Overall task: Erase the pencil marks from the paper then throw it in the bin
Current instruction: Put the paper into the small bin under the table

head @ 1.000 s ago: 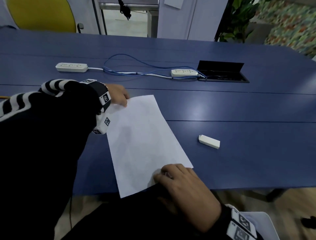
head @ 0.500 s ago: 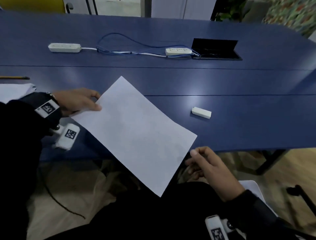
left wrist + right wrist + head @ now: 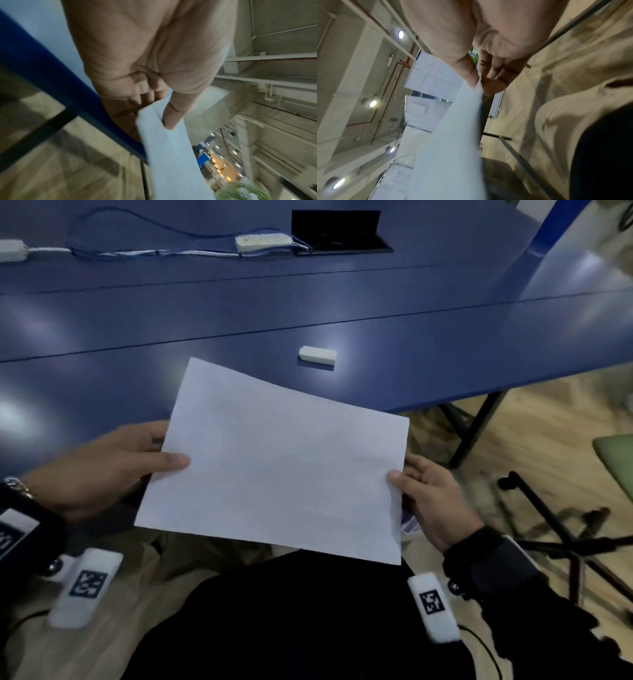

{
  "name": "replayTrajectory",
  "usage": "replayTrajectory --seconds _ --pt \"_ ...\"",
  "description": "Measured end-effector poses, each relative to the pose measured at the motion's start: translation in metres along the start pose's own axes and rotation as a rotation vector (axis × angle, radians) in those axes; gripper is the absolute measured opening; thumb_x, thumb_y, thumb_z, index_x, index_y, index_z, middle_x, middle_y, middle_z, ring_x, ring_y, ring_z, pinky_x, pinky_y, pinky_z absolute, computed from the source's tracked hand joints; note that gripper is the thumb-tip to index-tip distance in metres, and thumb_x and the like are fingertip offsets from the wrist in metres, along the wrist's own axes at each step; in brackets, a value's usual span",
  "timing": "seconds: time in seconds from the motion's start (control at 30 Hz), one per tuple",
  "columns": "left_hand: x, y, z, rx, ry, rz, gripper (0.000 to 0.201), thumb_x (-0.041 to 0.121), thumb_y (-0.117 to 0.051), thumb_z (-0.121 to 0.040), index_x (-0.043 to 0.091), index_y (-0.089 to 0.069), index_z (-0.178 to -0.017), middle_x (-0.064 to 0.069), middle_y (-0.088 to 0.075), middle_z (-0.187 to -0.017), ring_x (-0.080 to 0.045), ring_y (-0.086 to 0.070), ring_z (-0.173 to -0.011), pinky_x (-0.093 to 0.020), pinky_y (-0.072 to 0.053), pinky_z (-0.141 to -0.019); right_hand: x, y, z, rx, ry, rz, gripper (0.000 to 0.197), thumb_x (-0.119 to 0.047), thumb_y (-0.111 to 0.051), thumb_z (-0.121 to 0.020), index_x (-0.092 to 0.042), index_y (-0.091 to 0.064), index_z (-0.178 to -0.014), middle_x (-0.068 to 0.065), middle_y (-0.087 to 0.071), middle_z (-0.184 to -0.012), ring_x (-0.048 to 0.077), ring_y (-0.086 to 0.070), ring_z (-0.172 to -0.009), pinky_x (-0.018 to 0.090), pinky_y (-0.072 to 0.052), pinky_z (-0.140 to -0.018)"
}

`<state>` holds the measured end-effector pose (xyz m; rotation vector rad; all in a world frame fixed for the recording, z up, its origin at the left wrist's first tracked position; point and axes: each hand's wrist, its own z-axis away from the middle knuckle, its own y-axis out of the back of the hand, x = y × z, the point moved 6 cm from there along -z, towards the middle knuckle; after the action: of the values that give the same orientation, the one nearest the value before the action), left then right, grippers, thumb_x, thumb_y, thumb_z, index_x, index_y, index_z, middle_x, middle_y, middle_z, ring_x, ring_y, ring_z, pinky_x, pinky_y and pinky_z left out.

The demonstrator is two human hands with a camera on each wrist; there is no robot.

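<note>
The paper is being held up off the blue table, over the person's lap at the near edge. The left hand is pinching its left edge, thumb on top, while the right hand is pinching its right edge likewise. The white eraser is lying on the table just beyond the sheet.

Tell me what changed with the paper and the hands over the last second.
The paper came off the table toward the person and is now held up over the lap. The left hand kept its grip on one end; the right hand, which pressed it flat and then let go, now pinches the other end. The eraser stayed put on the table.
</note>
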<state>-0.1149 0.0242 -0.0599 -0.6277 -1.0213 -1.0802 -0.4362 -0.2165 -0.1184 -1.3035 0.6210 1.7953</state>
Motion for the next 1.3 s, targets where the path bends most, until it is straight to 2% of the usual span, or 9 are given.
replayTrajectory --seconds 0.1,0.2,0.33,0.6,0.73,0.93,1.07,1.2,1.3 --pt "-0.007 -0.05 0.001 -0.096 0.009 -0.028 0.042 0.002 -0.059 -0.096 0.013 -0.068 -0.136 -0.011 -0.074 -0.13 -0.034 -0.072 -0.119 -0.047 -0.059 -0.101 -0.001 0.049 0.002 0.062 -0.006 0.064 0.016 -0.007 -0.06 -0.097 -0.007 -0.069 -0.109 0.024 -0.072 -0.109 0.038 -0.063 -0.089 0.056 -0.049 -0.085" --pt "-0.025 -0.091 -0.01 -0.139 0.072 -0.038 0.037 0.01 -0.06 -0.097 0.009 -0.069 -0.133 -0.012 -0.075 -0.129 -0.034 -0.071 -0.12 -0.055 -0.048 -0.111 0.0 0.09 0.0 0.084 -0.042 0.108 0.015 -0.006 -0.058 -0.098 0.0 -0.065 -0.11 0.021 -0.073 -0.109 0.034 -0.07 -0.09 0.05 -0.056 -0.09" --pt "-0.046 -0.137 -0.037 -0.155 0.196 0.045 0.028 0.021 -0.058 -0.103 0.012 -0.081 -0.114 -0.006 -0.077 -0.125 -0.025 -0.072 -0.119 -0.045 -0.05 -0.105 0.02 0.129 -0.01 0.081 -0.135 0.165 0.011 -0.006 -0.059 -0.097 -0.003 -0.064 -0.107 0.02 -0.072 -0.102 0.025 -0.072 -0.075 0.035 -0.06 -0.066" --pt "-0.085 -0.198 -0.117 -0.196 0.345 0.023 0.032 0.0 -0.05 -0.106 0.009 -0.07 -0.129 -0.006 -0.077 -0.125 -0.028 -0.07 -0.122 -0.046 -0.05 -0.11 0.103 0.195 -0.066 0.166 -0.255 0.044 0.023 -0.009 -0.058 -0.099 -0.003 -0.063 -0.12 0.022 -0.072 -0.111 0.033 -0.072 -0.091 0.046 -0.059 -0.082" --pt "-0.096 -0.222 -0.163 -0.142 0.395 -0.027 0.031 -0.007 -0.047 -0.104 0.006 -0.072 -0.115 -0.002 -0.081 -0.11 -0.019 -0.075 -0.107 -0.034 -0.058 -0.091 0.133 0.232 -0.092 0.248 -0.303 0.131 0.026 -0.013 -0.054 -0.102 -0.013 -0.064 -0.126 0.012 -0.071 -0.095 0.022 -0.065 -0.066 0.033 -0.055 -0.063" --pt "-0.1 -0.266 -0.219 -0.163 0.421 -0.123 0.035 -0.015 -0.044 -0.098 0.0 -0.074 -0.11 -0.004 -0.081 -0.108 -0.016 -0.077 -0.1 -0.023 -0.062 -0.071 0.182 0.264 -0.119 0.233 -0.415 0.431 0.029 -0.017 -0.051 -0.103 -0.012 -0.063 -0.128 0.015 -0.068 -0.111 0.028 -0.064 -0.084 0.031 -0.047 -0.069" --pt "-0.091 -0.287 -0.25 -0.166 0.416 -0.182 0.035 -0.012 -0.046 -0.096 0.003 -0.074 -0.111 -0.006 -0.078 -0.116 -0.019 -0.075 -0.103 -0.026 -0.062 -0.07 0.174 0.239 -0.122 0.232 -0.3 0.794 0.027 -0.031 -0.054 -0.1 -0.026 -0.068 -0.123 -0.002 -0.069 -0.115 0.022 -0.063 -0.107 0.025 -0.042 -0.085" --pt "-0.086 -0.302 -0.275 -0.188 0.383 -0.313 0.04 0.011 -0.058 -0.067 0.006 -0.077 -0.102 -0.016 -0.077 -0.108 -0.027 -0.075 -0.101 -0.042 -0.064 -0.086 0.135 0.172 -0.096 0.08 0.017 0.713 0.039 -0.046 -0.049 -0.101 -0.033 -0.057 -0.137 -0.016 -0.056 -0.142 0.0 -0.051 -0.127 0.021 -0.038 -0.107" --pt "-0.109 -0.311 -0.304 -0.233 0.338 -0.432 0.052 0.024 -0.063 -0.047 0.01 -0.076 -0.095 -0.017 -0.077 -0.098 -0.033 -0.076 -0.094 -0.049 -0.063 -0.086 0.121 0.13 -0.077 -0.108 0.18 0.642 0.051 -0.047 -0.041 -0.103 -0.032 -0.039 -0.151 -0.014 -0.035 -0.159 -0.001 -0.024 -0.148 0.02 -0.018 -0.121"
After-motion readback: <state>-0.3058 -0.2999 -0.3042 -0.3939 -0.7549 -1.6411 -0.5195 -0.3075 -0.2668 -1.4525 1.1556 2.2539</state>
